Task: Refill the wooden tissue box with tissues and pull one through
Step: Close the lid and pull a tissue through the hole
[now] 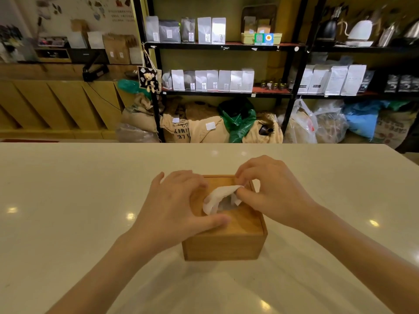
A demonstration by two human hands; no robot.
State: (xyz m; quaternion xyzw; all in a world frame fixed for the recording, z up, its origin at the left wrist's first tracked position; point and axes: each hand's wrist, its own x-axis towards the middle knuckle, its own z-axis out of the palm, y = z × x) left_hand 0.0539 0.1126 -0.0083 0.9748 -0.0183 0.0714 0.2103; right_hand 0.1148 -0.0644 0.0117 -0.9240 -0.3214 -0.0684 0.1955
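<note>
The left hand (179,205) lies at center-left of the frame, palm down on the lid of the wooden tissue box (224,243). Its fingers are spread and nearly straight; the thumb rests along the near part of the lid, and the fingertips press the lid beside the opening. This hand grasps nothing.

The wooden tissue box stands at the center of the frame on the white counter (68,211), with its lid in place. A white tissue (217,197) protrudes from the opening in the top of the lid, crumpled and partly raised, leaning toward the right.

The right hand (272,189) is at center-right of the frame, above the far right corner of the box. Its thumb and fingers are curled and pinch the upper right end of the tissue.

Both forearms enter from the lower corners of the frame.

Beyond the far edge of the counter, in the upper half of the frame, a black shelf rack (292,71) carries rows of pale coffee bags (213,80). Burlap sacks (181,130) lie on the floor beneath it.
</note>
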